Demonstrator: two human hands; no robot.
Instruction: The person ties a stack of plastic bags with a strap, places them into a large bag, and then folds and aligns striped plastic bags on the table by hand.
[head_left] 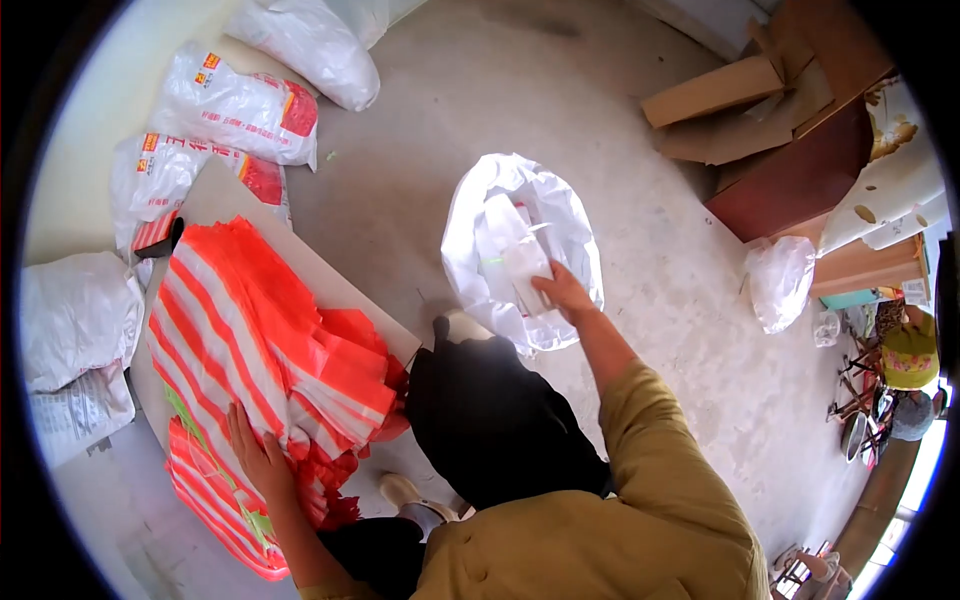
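Observation:
My left hand (pixel 262 465) lies with its fingers stretched out on a pile of red-and-white striped plastic bags (pixel 225 330). The bags rest on a flat grey board (pixel 365 300) to my left. My right hand (pixel 565 292) reaches over an open white sack (pixel 465 240) on the floor, its fingers closed on a flat white piece (pixel 522 262). What that piece is made of I cannot tell. More white scraps (pixel 500 215) lie inside the sack, and its bottom is hidden beneath them.
Several filled white sacks (pixel 240 110) line the wall at the left. At the upper right is an opened cardboard box (pixel 720 100) beside a dark red cabinet (pixel 770 175). A clear plastic bag (pixel 780 280) stands on the floor; other people (pixel 910 355) are at the far right.

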